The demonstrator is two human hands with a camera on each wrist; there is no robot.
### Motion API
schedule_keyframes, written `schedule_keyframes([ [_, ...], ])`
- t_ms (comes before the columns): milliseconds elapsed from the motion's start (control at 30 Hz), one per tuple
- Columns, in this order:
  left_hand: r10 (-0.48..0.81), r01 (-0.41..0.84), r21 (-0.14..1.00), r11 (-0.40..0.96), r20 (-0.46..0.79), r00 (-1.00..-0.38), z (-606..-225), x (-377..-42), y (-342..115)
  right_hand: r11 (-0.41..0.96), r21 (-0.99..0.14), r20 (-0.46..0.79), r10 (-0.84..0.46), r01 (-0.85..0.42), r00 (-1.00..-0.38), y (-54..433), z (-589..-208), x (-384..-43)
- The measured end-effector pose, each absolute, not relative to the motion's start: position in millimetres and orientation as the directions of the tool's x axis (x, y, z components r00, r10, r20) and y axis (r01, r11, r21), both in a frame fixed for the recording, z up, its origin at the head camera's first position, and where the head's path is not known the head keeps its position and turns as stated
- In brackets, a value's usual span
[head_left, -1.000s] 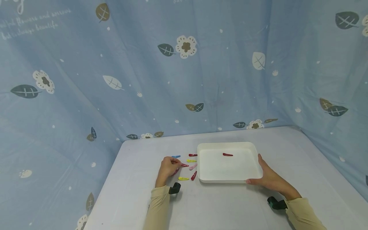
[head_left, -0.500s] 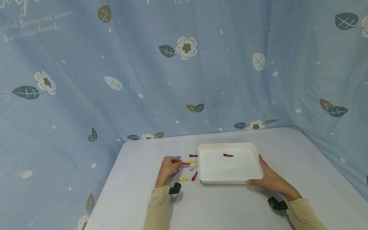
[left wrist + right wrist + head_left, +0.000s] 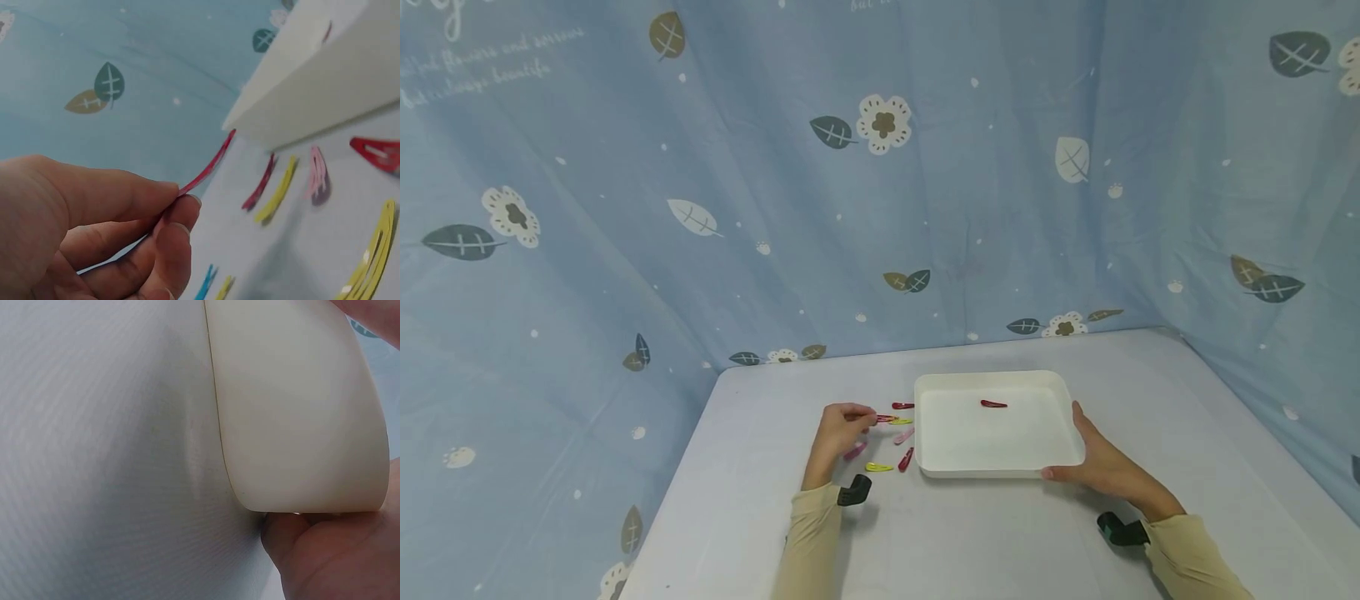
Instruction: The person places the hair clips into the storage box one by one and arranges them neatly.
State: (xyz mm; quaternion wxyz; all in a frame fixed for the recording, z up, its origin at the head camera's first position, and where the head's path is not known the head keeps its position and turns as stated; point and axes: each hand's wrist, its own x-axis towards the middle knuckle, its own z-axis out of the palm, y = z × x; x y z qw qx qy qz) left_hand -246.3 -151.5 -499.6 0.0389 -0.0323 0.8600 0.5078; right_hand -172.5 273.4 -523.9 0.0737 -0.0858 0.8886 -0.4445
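My left hand [image 3: 838, 432] pinches a red snap hair clip [image 3: 211, 164] between thumb and fingertips, raised over the table left of the white tray [image 3: 1000, 446]. The clip's free end points toward the tray's wall. My right hand [image 3: 1101, 465] holds the tray's near right corner, thumb along the front wall and fingers on the right side. In the tray lies one dark red hair clip [image 3: 994, 404]. Beside the tray's left wall are a yellow clip [image 3: 369, 262], a light pink clip [image 3: 317, 172], a red clip [image 3: 906, 459] and several others.
A magenta clip [image 3: 855, 451] lies close under my left hand. At the lower edge of the left wrist view a blue clip [image 3: 204, 284] shows partly. A blue patterned curtain [image 3: 880, 208] hangs behind the white-covered table [image 3: 970, 542].
My left hand has lifted the red hair clip off the table and moved it slightly up and away from me, over the yellow clip in the head view. The right hand keeps its place on the tray.
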Motion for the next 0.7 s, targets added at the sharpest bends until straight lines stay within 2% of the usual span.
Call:
schedule_keyframes([
  [500,0.001,-0.104,0.916,0.386,-0.114,-0.994,-488.2,-243.2,-133.2,0.587,-0.801,-0.024,-0.228,-0.118,-0.973,273.8,-522.3,-171.7],
  [700,0.053,-0.083,0.944,0.32,-0.105,-0.993,-484.3,-244.0,-123.3,0.585,-0.805,-0.039,-0.224,-0.102,-0.974,272.4,-520.9,-171.1],
])
